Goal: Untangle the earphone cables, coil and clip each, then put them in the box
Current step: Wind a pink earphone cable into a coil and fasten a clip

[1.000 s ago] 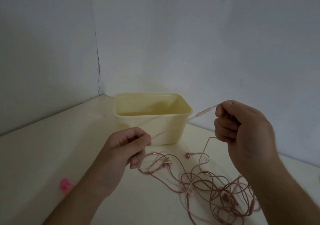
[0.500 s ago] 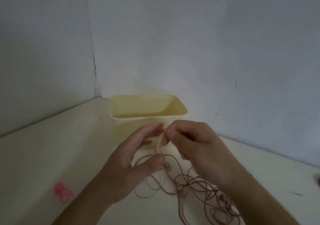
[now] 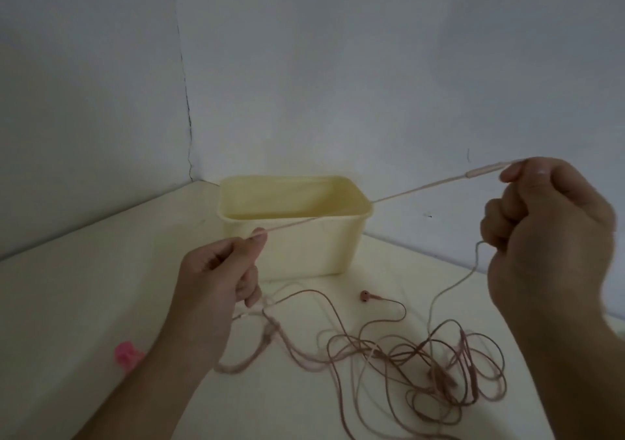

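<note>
A pink earphone cable (image 3: pixel 372 201) runs taut between my two hands, in front of the pale yellow box (image 3: pixel 294 243). My left hand (image 3: pixel 220 270) pinches one end of that stretch between thumb and forefinger. Up at the right, my right hand (image 3: pixel 548 236) grips the other end by the inline remote (image 3: pixel 483 170). More of the pink cables lie in a tangled heap (image 3: pixel 439 365) on the table below my right hand. One earbud (image 3: pixel 365 296) lies loose in front of the box.
A pink clip (image 3: pixel 126 355) lies on the cream table (image 3: pixel 84 304) left of my left forearm. The box stands open in the corner where two grey walls meet.
Half a second ago my hands were together in front of the box. They have since pulled apart, the right hand going up and right, and the cable between them is stretched straight.
</note>
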